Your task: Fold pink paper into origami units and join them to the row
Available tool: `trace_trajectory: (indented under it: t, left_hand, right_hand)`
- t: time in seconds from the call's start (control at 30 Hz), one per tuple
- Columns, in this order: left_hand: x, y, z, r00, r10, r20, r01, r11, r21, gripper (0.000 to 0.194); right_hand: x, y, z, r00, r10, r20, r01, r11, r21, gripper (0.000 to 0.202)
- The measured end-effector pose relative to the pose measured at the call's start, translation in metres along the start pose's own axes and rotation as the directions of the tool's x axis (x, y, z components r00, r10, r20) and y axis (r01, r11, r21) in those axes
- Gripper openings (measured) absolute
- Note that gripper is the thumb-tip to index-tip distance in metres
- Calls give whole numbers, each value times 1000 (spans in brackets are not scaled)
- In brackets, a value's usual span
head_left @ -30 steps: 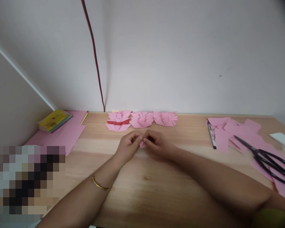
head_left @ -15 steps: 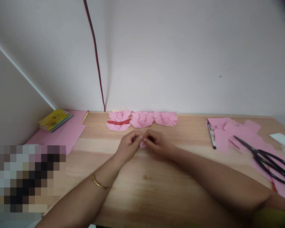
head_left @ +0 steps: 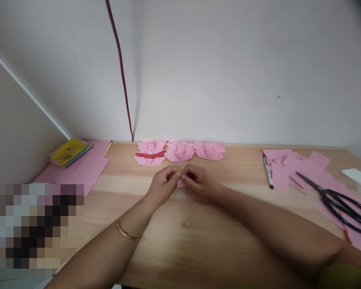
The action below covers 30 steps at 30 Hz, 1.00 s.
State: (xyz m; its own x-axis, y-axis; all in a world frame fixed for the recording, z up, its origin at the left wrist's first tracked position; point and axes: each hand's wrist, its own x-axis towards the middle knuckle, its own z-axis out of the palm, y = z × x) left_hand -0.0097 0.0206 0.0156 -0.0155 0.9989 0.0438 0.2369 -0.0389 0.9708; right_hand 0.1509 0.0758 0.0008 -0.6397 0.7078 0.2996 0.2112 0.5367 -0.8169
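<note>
My left hand (head_left: 166, 180) and my right hand (head_left: 197, 181) meet over the middle of the wooden table (head_left: 180, 245). Between them they pinch a small piece of folded pink paper (head_left: 181, 183), mostly hidden by the fingers. Both hands are closed, with thumbs and fingertips pressed on the paper. Just beyond the hands, along the wall, lie several folded pink paper pieces in three overlapping groups: a left group (head_left: 151, 160) with a red strip in it, a middle group (head_left: 179, 152) and a right group (head_left: 209, 151).
At right lie pink paper scraps (head_left: 307, 162), a marker (head_left: 268, 171), black-handled scissors (head_left: 338, 200) and a white object (head_left: 357, 178). Pink sheets (head_left: 93, 170) bear a yellow packet (head_left: 69, 151) at left. A red and black cable (head_left: 120, 56) hangs down the wall. The lower left is pixelated.
</note>
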Motion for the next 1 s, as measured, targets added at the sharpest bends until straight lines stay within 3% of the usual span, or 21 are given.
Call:
trace_trajectory:
  t: [0.5,1.0]
  left_hand:
    - [0,-2,-2,999,33,17,-34,999,35,22]
    - [-2,0,1,999,32,-35,-31,998,48,25]
  right_hand:
    - [0,-3,-2,1000,14,10,-14,1000,-1,11]
    - [0,-2,-2,1000,-13,10,13,1000,-5,12]
